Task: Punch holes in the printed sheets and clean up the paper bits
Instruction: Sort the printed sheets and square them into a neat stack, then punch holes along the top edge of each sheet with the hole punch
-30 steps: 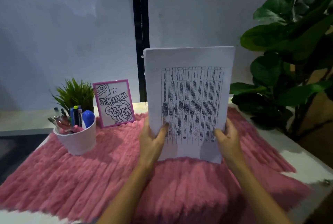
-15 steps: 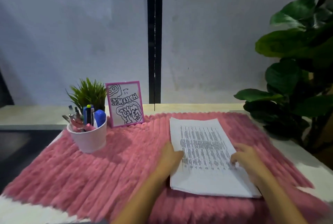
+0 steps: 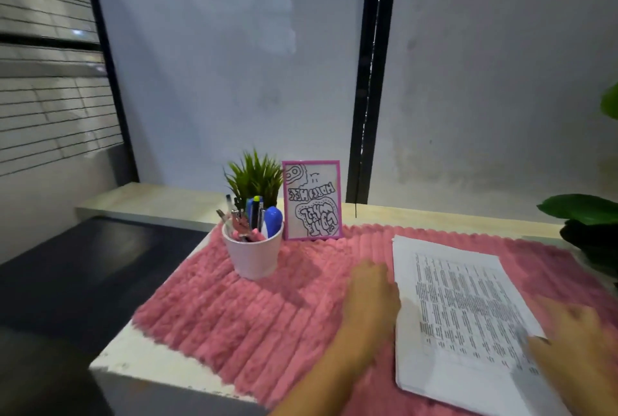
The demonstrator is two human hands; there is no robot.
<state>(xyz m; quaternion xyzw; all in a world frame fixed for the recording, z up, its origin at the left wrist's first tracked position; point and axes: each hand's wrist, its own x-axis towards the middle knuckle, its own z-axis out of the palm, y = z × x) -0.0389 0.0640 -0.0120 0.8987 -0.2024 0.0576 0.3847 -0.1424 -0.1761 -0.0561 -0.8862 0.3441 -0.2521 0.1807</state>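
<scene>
**Sheets flat on the mat, a hand at each side**

At far left hang grey blinds [image 3: 50,107], with a dark floor [image 3: 77,268] below them. The white table [image 3: 133,370] shows its chipped near corner, and a fluffy pink mat [image 3: 240,322] covers most of its top. Toward the mat's back left stands a white cup [image 3: 255,256] holding pens [image 3: 255,215] and a rounded blue thing; what that is I cannot tell. A small green plant [image 3: 255,176] rises just behind the cup. Just right of it a pink-framed card [image 3: 312,201] stands upright at the mat's back edge, drawn in black doodle lettering. Behind the card a black post [image 3: 373,81] runs up the pale wall.

The left hand [image 3: 373,298] lies palm down on the mat, fingers straight and together, gripping nothing; its side is right up against the left edge of the sheets [image 3: 465,312]. The sheets are a thin stack lying flat on the mat's right part, printed side up, rows of small text running across the top page. The right hand [image 3: 575,352] rests on the stack's lower right edge with fingers stretched out, one fingertip on the print; it is blurred, but nothing is curled round the paper. Dark green leaves [image 3: 583,211] of a larger plant reach in at far right.
</scene>
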